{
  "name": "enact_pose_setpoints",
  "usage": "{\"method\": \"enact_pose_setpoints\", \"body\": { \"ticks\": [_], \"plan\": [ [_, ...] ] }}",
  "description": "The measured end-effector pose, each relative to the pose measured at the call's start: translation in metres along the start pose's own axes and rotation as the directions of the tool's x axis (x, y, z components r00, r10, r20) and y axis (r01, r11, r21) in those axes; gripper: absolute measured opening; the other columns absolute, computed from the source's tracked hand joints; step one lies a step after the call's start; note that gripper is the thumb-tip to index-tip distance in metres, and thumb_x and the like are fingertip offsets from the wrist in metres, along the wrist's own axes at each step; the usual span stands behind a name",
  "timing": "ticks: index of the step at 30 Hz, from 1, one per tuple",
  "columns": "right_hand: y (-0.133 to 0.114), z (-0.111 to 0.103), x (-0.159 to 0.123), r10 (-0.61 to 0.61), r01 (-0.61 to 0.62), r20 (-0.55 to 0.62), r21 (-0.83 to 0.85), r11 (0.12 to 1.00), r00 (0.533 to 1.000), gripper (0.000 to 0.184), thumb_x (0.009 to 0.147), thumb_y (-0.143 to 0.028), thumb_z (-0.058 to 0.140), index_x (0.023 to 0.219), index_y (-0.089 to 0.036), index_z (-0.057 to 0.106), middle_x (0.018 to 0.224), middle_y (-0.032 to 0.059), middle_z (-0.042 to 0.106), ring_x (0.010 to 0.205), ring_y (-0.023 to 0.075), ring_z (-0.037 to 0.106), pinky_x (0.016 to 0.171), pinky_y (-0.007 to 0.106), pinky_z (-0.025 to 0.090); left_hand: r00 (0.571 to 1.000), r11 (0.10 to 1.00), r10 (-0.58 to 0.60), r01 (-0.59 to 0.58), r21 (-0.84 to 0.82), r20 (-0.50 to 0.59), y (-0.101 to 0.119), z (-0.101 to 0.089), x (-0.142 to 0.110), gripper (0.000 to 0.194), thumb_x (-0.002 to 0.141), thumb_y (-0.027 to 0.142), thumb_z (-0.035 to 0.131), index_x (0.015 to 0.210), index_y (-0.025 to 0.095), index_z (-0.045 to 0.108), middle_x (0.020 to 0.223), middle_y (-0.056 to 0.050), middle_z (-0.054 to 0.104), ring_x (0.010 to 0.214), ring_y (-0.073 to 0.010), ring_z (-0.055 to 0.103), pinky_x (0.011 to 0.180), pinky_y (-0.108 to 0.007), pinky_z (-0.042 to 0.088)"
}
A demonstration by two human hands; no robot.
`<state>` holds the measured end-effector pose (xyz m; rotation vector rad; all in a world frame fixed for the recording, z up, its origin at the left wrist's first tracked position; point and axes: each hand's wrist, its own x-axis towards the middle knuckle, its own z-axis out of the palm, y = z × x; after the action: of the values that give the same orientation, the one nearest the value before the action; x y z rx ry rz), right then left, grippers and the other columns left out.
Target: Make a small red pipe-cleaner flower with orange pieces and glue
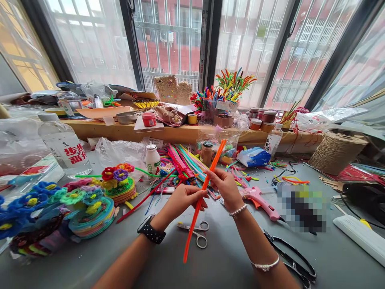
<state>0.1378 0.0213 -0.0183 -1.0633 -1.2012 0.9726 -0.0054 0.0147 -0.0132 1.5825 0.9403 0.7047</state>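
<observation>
A bundle of orange pipe cleaners (191, 233) slants between my two hands over the middle of the table. My left hand (187, 200) pinches it near its middle. Higher up, the fingers of my right hand (224, 186) close around the same bundle. Its upper end points toward the window, and its lower end hangs over the small scissors (200, 233), which lie open on the table. Right of my right hand rests a pink glue gun (262, 202). How many stems are in the bundle I cannot make out.
Pipe-cleaner flowers (87, 200) crowd the left side. Loose colourful pipe cleaners (186, 160) lie behind my hands, beside a white bottle (152, 162). Black-handled scissors (290, 257) lie front right, a power strip (359, 237) beyond them. A twine spool (337, 152) stands back right.
</observation>
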Motion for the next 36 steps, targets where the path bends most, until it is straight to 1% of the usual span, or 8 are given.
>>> {"method": "enact_pose_setpoints", "body": {
  "ticks": [4,9,13,17,20,26,32,36],
  "plan": [
    [0.003,0.000,0.002,0.012,-0.012,-0.040,0.015,1.000,0.999,0.035,0.063,-0.047,0.057,0.058,-0.012,0.058,0.043,-0.0048,0.039,0.039,0.0054,0.030,0.037,0.019,0.021,0.999,0.998,-0.022,0.020,-0.066,-0.029,0.000,0.003,0.001,0.032,0.070,0.042,0.050,0.071,0.012,0.063,0.061,-0.006,0.067,0.055,-0.0163,0.062,0.056,-0.026,0.049],
    [0.010,-0.003,0.007,-0.034,0.043,-0.235,0.036,0.998,0.972,0.036,0.065,-0.049,0.055,0.060,-0.013,0.060,0.041,-0.0064,0.035,0.038,0.0048,0.025,0.036,0.020,0.018,0.997,0.976,-0.050,0.036,-0.213,-0.061,-0.001,0.005,0.002,0.031,0.073,0.042,0.047,0.065,0.013,0.056,0.061,-0.004,0.065,0.052,-0.0131,0.060,0.054,-0.024,0.047],
    [0.013,-0.011,0.012,-0.080,0.106,-0.395,0.046,0.993,0.915,0.032,0.065,-0.045,0.056,0.070,-0.014,0.063,0.052,-0.0027,0.050,0.046,0.0074,0.040,0.041,0.020,0.028,0.996,0.941,-0.084,0.072,-0.331,-0.024,-0.001,0.005,0.002,0.027,0.073,0.040,0.048,0.067,0.014,0.049,0.060,-0.001,0.063,0.044,-0.0082,0.055,0.043,-0.019,0.041],
    [0.013,-0.018,0.017,-0.099,0.162,-0.478,0.094,0.982,0.873,0.027,0.066,-0.039,0.058,0.076,-0.015,0.063,0.076,0.0030,0.062,0.073,0.0133,0.053,0.061,0.021,0.040,0.995,0.933,-0.097,0.098,-0.345,0.021,-0.001,0.002,0.001,0.023,0.069,0.036,0.056,0.072,0.014,0.051,0.069,-0.003,0.065,0.052,-0.0086,0.058,0.050,-0.019,0.043],
    [0.008,-0.024,0.020,-0.051,0.166,-0.488,0.195,0.967,0.872,0.026,0.067,-0.038,0.057,0.079,-0.016,0.061,0.081,0.0046,0.064,0.081,0.0157,0.056,0.068,0.025,0.043,0.991,0.941,-0.131,0.128,-0.314,0.012,0.000,0.000,0.002,0.026,0.063,0.034,0.062,0.076,0.013,0.056,0.070,-0.004,0.065,0.056,-0.0107,0.060,0.054,-0.021,0.045],
    [0.001,-0.047,0.013,0.077,0.125,-0.440,0.412,0.902,0.895,0.021,0.064,-0.033,0.060,0.078,-0.017,0.061,0.075,0.0024,0.066,0.081,0.0162,0.060,0.069,0.028,0.047,0.991,0.963,-0.132,0.127,-0.236,-0.006,0.001,-0.008,0.002,0.024,0.060,0.030,0.065,0.078,0.014,0.064,0.072,-0.003,0.065,0.060,-0.0097,0.058,0.056,-0.019,0.044],
    [0.006,-0.068,0.004,0.156,0.115,-0.436,0.533,0.838,0.886,0.018,0.063,-0.028,0.064,0.077,-0.018,0.062,0.065,-0.0029,0.064,0.066,0.0091,0.060,0.065,0.023,0.049,0.991,0.979,-0.095,0.077,-0.188,-0.089,-0.001,-0.019,0.003,0.021,0.061,0.032,0.064,0.070,0.013,0.065,0.060,0.001,0.059,0.048,-0.0056,0.048,0.045,-0.017,0.037],
    [0.004,-0.070,0.001,0.123,0.165,-0.407,0.602,0.781,0.905,0.015,0.063,-0.025,0.065,0.076,-0.017,0.063,0.053,-0.0061,0.060,0.054,0.0055,0.057,0.066,0.022,0.050,0.982,0.964,-0.114,0.073,-0.255,-0.149,-0.002,-0.021,0.004,0.022,0.060,0.031,0.065,0.070,0.011,0.064,0.059,0.001,0.058,0.049,-0.0055,0.048,0.049,-0.017,0.038]
  ]
}}
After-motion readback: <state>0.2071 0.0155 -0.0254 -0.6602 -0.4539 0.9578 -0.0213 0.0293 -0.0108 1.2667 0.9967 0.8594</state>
